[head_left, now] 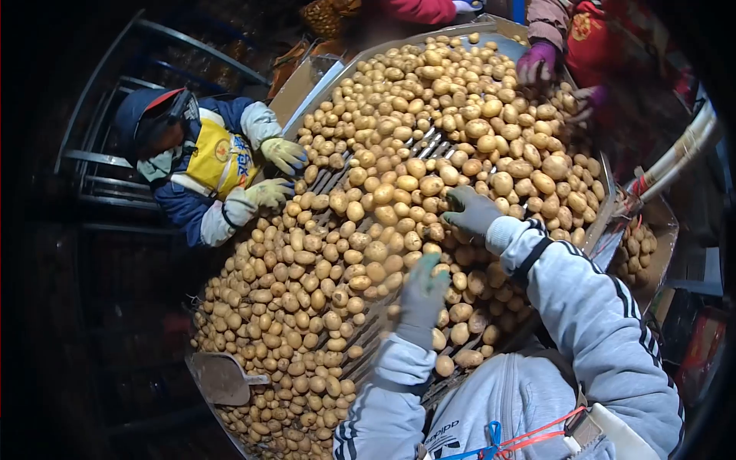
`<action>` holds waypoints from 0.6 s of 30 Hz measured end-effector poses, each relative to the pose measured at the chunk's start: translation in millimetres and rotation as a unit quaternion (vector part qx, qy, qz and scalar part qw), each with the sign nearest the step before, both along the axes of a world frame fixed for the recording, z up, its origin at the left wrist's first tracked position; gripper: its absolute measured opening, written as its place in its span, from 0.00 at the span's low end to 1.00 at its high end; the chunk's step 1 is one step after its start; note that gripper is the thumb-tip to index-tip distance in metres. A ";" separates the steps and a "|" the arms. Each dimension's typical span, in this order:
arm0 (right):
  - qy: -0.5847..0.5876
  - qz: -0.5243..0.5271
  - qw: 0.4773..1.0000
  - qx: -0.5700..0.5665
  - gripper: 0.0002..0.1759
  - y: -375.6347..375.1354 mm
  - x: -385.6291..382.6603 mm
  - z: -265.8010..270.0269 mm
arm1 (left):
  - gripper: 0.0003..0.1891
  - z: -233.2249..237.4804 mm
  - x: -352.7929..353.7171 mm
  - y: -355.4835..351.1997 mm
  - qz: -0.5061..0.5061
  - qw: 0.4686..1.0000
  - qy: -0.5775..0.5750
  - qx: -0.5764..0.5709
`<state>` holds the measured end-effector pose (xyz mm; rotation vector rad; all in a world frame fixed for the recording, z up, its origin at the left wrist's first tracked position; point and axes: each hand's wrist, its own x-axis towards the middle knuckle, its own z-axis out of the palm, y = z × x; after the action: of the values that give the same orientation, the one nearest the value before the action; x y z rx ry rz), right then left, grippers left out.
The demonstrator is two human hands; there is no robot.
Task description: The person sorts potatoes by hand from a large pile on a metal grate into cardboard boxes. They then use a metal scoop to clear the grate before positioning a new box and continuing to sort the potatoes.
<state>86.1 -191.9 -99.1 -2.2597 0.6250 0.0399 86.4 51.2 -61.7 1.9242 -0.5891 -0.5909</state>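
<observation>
Potatoes (383, 215) cover a large slatted sorting table (376, 326) in front of me. My left hand (425, 295), in a grey glove with green fingertips, reaches over the potatoes near the middle. Its fingers are stretched out and a little blurred, and a potato (432, 250) lies just past the tips. Farther up and to the right, my right hand (474, 212) wears the same kind of glove. Its thumb and fingers are apart over the pile, close to several potatoes, and I see nothing held in it.
Across on the left, a person (218, 153) in a yellow vest rests gloved hands at the table's edge. Purple-gloved hands (539, 63) of another person reach in at the top right. A scoop (222, 379) lies at the lower left. Potatoes fill a box (658, 244) on the right.
</observation>
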 end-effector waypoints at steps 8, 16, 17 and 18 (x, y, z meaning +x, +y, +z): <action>0.028 0.103 0.992 0.063 0.29 0.0 -44.0 14.6 | 0.30 -2.6 189.5 -41.6 0.066 0.964 -0.217 0.136; -0.056 -0.056 0.997 0.022 0.24 -46.3 -1.4 21.1 | 0.25 5.0 176.4 -70.2 0.102 0.957 0.266 -0.055; -0.046 -0.062 0.997 0.015 0.25 -51.6 14.9 13.3 | 0.26 -2.1 167.6 -54.9 0.089 0.939 0.313 -0.110; -0.039 -0.067 0.997 0.008 0.27 -55.7 33.5 5.4 | 0.27 -4.3 159.2 -38.8 0.076 0.917 0.354 -0.166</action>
<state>119.6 -247.6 -93.6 -2.1882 0.7312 -0.1094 245.7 12.4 -66.0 1.2914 -0.0603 -0.9536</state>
